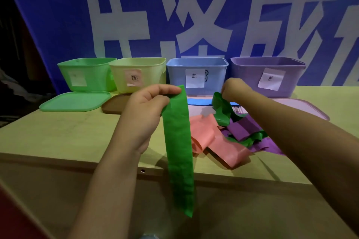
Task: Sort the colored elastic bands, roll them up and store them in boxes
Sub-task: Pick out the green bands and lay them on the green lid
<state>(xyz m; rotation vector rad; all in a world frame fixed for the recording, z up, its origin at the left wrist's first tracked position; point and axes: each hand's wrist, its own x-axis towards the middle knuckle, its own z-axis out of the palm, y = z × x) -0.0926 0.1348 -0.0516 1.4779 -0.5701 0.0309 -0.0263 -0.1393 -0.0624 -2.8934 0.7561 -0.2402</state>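
left hand (147,101) pinches green band (178,141) top | right hand (233,88) grips its other end

My left hand (147,103) is raised, thumb and fingers curled in a pinch. My right hand (233,88), at three o'clock of it, is fisted, knuckles up.
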